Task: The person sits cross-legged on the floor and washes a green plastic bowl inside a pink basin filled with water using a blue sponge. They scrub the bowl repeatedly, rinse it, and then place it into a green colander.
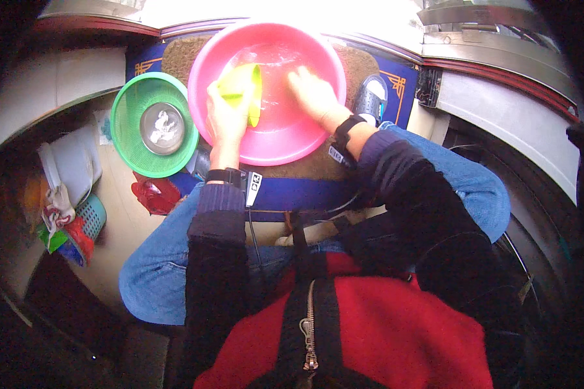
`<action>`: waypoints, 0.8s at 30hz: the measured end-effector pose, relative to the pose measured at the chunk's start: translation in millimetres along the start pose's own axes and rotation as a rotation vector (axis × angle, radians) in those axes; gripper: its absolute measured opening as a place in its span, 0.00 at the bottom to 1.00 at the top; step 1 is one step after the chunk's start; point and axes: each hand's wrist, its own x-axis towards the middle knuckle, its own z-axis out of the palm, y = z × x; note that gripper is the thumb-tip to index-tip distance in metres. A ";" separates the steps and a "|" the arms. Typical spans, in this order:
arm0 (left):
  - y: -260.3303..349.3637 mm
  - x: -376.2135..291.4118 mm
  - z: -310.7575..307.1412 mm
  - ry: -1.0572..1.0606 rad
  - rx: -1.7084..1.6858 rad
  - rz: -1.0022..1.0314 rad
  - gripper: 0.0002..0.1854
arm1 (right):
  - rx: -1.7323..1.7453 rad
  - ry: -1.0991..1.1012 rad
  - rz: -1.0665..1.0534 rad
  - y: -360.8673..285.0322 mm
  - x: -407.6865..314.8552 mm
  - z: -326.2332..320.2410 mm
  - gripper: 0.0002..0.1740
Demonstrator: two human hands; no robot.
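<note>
A large pink plastic basin (292, 150) with water in it stands before me. My left hand (222, 116) grips a yellow-green plastic bowl (256, 90), tipped on its side within the basin. Over the right part of the same basin is my right hand (314, 92), its fingers pointing towards the bowl and apart from it. Glare washes out those fingertips, so I cannot tell whether they hold anything. To the left of the basin sits a green mesh basket (126, 146). Inside it is a round metal bowl (148, 141) with a crumpled white thing (164, 125).
A brown mat (292, 171) on a blue rug (316, 192) lies under the basin. Red plastic (155, 194) rests by my left knee. Farther left are a teal perforated basket (95, 214) and a glove (58, 204). My slippered foot (370, 99) is right of the basin.
</note>
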 end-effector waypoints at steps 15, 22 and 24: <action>-20.0 -6.6 14.8 -0.033 -0.236 0.180 0.45 | 0.344 -0.225 0.052 -46.2 15.9 28.0 0.19; -24.1 -10.0 17.9 -0.016 -0.249 0.140 0.47 | 0.222 -0.007 -0.133 -44.0 27.4 35.4 0.19; -25.9 -10.3 19.0 -0.020 -0.260 0.206 0.47 | 0.218 -0.309 -0.055 -47.0 21.0 32.6 0.19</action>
